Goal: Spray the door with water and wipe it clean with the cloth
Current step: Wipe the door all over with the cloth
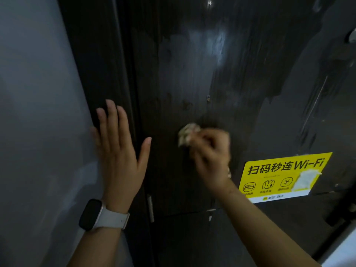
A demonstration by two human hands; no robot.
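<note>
Grip: right hand bunched round a crumpled cloth, pressing it to the door; left hand flat, fingers straight, on the frame.
Cloth: soft, light, likely damp; best held wadded.
Door: rigid, streaked wet, likely slick.
Count: one cloth, one door, one yellow sticker, one watch.

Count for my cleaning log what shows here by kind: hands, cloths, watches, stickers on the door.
Hands: 2, the left hand flat by the door edge, the right hand gripping the cloth
Cloths: 1
Watches: 1, the watch
Stickers: 1, the yellow sticker
Total: 5
</note>
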